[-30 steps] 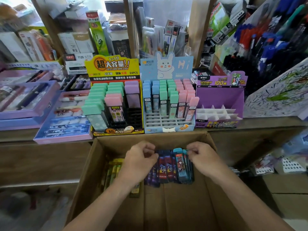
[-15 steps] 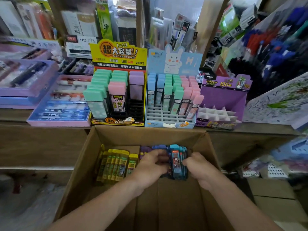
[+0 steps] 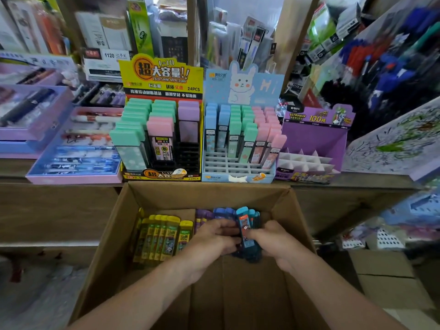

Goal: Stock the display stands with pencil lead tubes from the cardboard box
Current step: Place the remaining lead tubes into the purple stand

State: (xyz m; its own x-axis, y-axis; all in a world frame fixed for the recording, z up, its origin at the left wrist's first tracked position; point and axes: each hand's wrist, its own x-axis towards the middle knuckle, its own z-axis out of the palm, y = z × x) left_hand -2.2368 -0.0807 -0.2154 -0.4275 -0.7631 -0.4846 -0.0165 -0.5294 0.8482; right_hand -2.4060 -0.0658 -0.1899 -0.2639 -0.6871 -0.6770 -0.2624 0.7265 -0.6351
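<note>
Hands drew together: left hand (image 3: 214, 236) and right hand (image 3: 273, 238), fingers grasping the teal tubes (image 3: 244, 225) at the far end of the box (image 3: 207, 194). Lift looked imminent; purple stand (image 3: 312, 139) sat empty.

Lilac tray of boxed pens (image 3: 73, 148) on wooden shelf (image 3: 371, 179), left side. White box marked 1120 (image 3: 104, 63) behind it. Scribbled test sheet (image 3: 400, 144) at right, below racked blue pens (image 3: 385, 67).
</note>
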